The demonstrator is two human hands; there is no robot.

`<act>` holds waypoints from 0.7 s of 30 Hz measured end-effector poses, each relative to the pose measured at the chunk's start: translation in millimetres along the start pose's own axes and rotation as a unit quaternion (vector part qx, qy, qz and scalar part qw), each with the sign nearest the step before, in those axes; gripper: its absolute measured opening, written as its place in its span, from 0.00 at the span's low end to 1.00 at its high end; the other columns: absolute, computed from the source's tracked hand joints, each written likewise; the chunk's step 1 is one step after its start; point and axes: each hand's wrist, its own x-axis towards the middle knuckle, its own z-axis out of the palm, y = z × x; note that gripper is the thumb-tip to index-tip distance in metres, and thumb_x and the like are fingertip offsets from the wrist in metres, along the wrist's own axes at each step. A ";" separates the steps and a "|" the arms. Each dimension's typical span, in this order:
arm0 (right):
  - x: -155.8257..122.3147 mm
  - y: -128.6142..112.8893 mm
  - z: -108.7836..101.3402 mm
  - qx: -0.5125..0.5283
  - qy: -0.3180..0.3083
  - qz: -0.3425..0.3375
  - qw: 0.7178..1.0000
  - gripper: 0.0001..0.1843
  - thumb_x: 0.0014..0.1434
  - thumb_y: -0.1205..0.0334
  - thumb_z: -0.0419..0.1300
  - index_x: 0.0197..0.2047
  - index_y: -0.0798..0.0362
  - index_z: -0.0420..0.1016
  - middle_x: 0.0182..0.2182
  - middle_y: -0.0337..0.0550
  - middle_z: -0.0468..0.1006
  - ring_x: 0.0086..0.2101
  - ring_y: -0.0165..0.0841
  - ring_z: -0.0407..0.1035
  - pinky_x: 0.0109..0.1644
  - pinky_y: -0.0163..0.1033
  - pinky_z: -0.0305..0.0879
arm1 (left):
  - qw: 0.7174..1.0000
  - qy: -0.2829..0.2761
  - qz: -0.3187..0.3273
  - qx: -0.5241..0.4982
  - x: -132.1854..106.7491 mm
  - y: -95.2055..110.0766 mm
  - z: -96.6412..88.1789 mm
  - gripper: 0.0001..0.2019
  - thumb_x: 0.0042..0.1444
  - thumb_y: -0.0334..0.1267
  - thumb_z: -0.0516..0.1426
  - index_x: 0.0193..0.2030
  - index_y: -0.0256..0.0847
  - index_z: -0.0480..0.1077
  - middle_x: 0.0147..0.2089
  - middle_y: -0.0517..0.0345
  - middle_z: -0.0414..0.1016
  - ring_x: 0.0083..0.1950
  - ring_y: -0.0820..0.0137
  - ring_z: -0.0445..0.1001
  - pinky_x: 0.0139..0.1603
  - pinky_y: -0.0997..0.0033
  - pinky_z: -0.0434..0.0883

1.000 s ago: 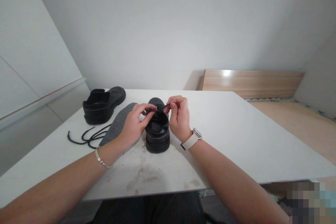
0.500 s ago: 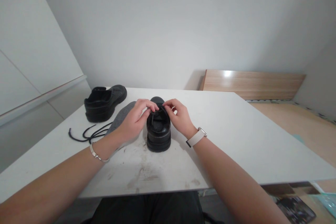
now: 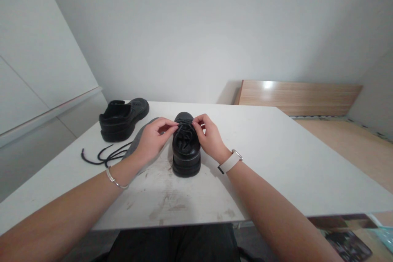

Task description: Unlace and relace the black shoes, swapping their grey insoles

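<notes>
A black lace-up shoe [image 3: 186, 168] stands upright on the table, its heel towards me. A black shoelace [image 3: 184, 137] runs through its upper eyelets, and loose loops lie in the shoe's opening. My left hand [image 3: 156, 135] pinches thumb and forefinger together at the left row of eyelets, on the lace. Opposite it, my right hand [image 3: 210, 135] is closed the same way at the right row. The fingertips hide the exact grip. Beside my left wrist, a grey insole-shaped piece [image 3: 139, 137] is partly covered by that hand.
To the left, a second black shoe [image 3: 118, 125] rests near the back of the white table [image 3: 260, 163]. Loose black laces [image 3: 112, 156] lie in front of it. Dark smudges mark the tabletop near me. A wooden board [image 3: 294, 96] stands beyond the table at the right.
My left hand has drawn back from over the middle of the shoe to its left edge. More lace now shows inside the opening. My right hand stays nearly in place.
</notes>
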 end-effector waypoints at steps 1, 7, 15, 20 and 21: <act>-0.4 -2.2 0.9 0.001 0.001 -0.014 1.000 0.06 0.66 0.59 0.53 0.39 0.52 0.67 0.35 0.43 0.74 0.37 0.34 0.69 0.41 0.41 0.66 | 1.000 -0.001 0.010 0.009 0.1 2.2 0.3 0.10 0.60 0.44 0.60 0.41 0.40 0.77 0.41 0.53 0.79 0.44 0.64 0.77 0.49 0.63 0.73; -0.7 -14.6 -0.6 -0.015 0.040 -0.064 0.997 0.01 0.65 0.63 0.54 0.39 0.50 0.65 0.35 0.42 0.73 0.37 0.35 0.67 0.46 0.44 0.64 | 0.998 0.007 0.040 0.057 0.7 16.4 2.7 0.06 0.63 0.40 0.56 0.40 0.41 0.71 0.41 0.56 0.76 0.42 0.67 0.75 0.47 0.66 0.71; 1.7 -24.8 -8.9 0.088 0.093 -0.053 0.990 0.07 0.62 0.59 0.61 0.40 0.51 0.67 0.34 0.39 0.71 0.36 0.31 0.67 0.44 0.41 0.65 | 0.999 0.041 0.026 0.012 1.2 23.7 -2.8 0.07 0.62 0.42 0.57 0.40 0.41 0.68 0.37 0.58 0.74 0.37 0.70 0.73 0.40 0.70 0.71; 0.7 -30.4 -11.7 0.152 0.081 -0.013 0.985 0.11 0.64 0.52 0.59 0.39 0.50 0.67 0.25 0.34 0.67 0.26 0.27 0.62 0.31 0.36 0.60 | 0.998 0.061 0.004 -0.033 1.2 29.7 -4.3 0.09 0.60 0.44 0.59 0.40 0.41 0.69 0.33 0.59 0.73 0.30 0.73 0.71 0.31 0.74 0.69; 0.2 -30.3 -11.9 0.161 0.069 -0.006 0.985 0.12 0.65 0.51 0.58 0.39 0.50 0.67 0.24 0.33 0.66 0.25 0.27 0.61 0.30 0.35 0.59 | 0.997 0.068 0.004 -0.034 0.4 31.8 -4.8 0.09 0.60 0.44 0.60 0.40 0.41 0.70 0.32 0.60 0.73 0.28 0.74 0.69 0.28 0.75 0.68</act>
